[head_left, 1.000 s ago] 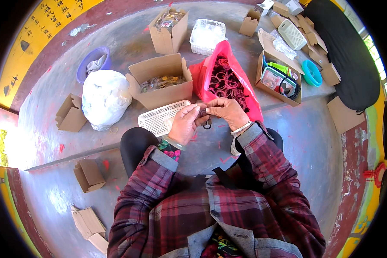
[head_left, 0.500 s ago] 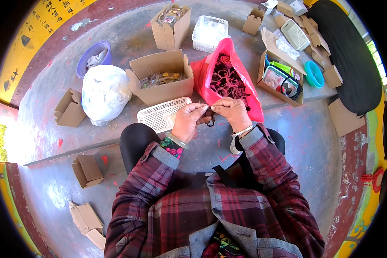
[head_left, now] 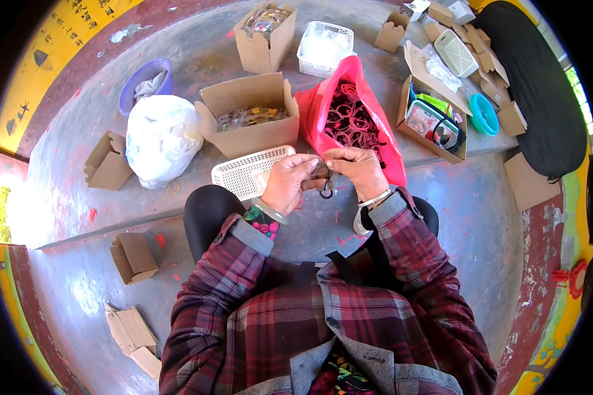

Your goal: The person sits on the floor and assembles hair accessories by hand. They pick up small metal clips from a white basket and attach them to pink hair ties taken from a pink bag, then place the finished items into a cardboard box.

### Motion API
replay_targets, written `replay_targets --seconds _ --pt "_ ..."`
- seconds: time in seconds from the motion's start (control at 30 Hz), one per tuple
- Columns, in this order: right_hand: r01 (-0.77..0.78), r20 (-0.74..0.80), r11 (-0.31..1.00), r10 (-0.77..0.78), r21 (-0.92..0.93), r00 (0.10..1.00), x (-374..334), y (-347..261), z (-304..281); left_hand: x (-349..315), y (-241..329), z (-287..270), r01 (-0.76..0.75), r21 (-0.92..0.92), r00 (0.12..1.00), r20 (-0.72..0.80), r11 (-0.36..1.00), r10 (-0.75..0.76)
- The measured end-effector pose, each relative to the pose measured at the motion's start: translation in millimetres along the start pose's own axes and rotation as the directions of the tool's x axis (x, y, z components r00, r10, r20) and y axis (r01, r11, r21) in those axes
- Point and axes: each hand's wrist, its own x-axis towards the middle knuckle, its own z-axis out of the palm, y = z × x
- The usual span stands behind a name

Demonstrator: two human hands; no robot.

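My left hand and my right hand meet in front of my knees, thumbs and fingertips pinched close together. A small dark loop, like a hair tie, dangles below the fingertips of my left hand. What my right fingertips pinch beside it is too small to make out. Right behind my hands stands an open pink bag, with many dark and pink cord loops inside. A white perforated basket lies by my left hand.
An open cardboard box with small clear packets stands behind the basket. To its left are a stuffed white plastic bag and a purple basin. On the right sit a box of mixed items and a turquoise basin. A low step edge crosses the floor.
My hands have drawn slightly apart at the fingertips. The dark loop hangs lower and shows more clearly below them. The view has shifted a little.
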Motion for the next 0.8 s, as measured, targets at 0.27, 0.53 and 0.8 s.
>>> replay_targets --seconds 0.27,0.53,0.8 --pt "-0.065 0.064 0.992 0.058 0.106 0.996 -6 -16 4 -2 6 0 0.024 -0.021 0.998 0.058 0.999 -0.023" --pt "-0.016 0.081 0.996 0.009 0.085 0.997 -6 -13 3 -2 9 -4 0.078 -0.118 0.996 0.062 0.990 -0.071" --pt "0.127 0.115 0.986 -0.114 -0.111 0.987 -3 -7 0 0 10 -4 0.083 -0.134 0.992 0.105 0.987 -0.070"
